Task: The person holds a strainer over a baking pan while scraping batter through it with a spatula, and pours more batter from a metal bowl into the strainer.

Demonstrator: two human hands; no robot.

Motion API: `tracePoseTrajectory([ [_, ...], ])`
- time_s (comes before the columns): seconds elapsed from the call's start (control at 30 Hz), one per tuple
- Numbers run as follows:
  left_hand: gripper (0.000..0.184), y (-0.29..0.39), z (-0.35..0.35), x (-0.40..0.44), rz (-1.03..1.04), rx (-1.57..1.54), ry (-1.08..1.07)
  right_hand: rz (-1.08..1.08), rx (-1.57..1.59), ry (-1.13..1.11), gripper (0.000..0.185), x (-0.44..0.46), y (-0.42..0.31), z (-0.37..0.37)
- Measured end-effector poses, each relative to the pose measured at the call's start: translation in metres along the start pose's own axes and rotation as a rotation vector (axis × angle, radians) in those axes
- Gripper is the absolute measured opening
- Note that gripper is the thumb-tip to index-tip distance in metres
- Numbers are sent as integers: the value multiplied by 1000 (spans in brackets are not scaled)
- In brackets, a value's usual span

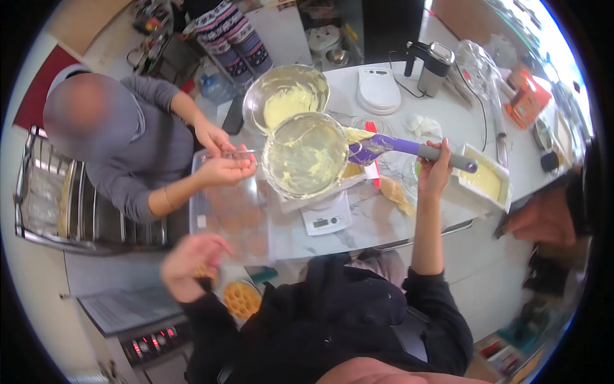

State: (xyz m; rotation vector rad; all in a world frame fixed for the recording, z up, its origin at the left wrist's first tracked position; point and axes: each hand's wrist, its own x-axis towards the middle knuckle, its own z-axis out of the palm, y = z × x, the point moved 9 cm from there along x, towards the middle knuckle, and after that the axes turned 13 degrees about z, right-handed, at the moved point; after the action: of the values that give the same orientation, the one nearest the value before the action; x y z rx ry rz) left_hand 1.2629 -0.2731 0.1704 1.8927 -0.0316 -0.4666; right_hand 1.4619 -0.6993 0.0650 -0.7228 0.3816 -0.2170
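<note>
My right hand is wrapped round the grey end of a purple spatula, whose head carries pale cream. The spatula's head is beside a smaller metal bowl smeared with cream. That bowl is tilted and overlaps the rim of a larger metal bowl with pale yellow batter inside. Another person's hand is at a thin handle on the smaller bowl's left side. Over the near left corner of a clear plastic box, my left hand is raised, slightly blurred, with fingers apart and nothing in it.
White kitchen scales sit below the smaller bowl, with other scales farther back. A batter-filled loaf tin is at the right, behind it a mixer. The co-worker stands at the left by a metal rack.
</note>
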Motion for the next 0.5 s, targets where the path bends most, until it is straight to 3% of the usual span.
tracePoseTrajectory([
  [0.03,38,52,-16,-1,187,28,139,21,7,31,22,4,0,-2],
  [0.1,31,118,-51,30,198,160,394,51,50,91,22,11,2,-8],
  [0.17,27,144,-79,119,254,260,321,51,53,178,22,19,4,-21],
  [0.2,25,136,-105,167,234,344,388,50,46,198,22,21,2,-27],
  [0.27,32,89,-143,251,-83,301,447,38,67,204,22,24,2,-37],
  [0.3,38,58,-166,287,-95,425,490,33,82,193,22,23,0,-40],
  [0.37,37,14,-191,329,-388,727,429,18,107,239,22,19,-1,-52],
  [0.47,38,-100,-239,373,-167,399,197,15,134,300,22,13,-1,-65],
  [0.5,31,-93,-221,363,-285,463,266,12,146,319,21,10,-1,-70],
])
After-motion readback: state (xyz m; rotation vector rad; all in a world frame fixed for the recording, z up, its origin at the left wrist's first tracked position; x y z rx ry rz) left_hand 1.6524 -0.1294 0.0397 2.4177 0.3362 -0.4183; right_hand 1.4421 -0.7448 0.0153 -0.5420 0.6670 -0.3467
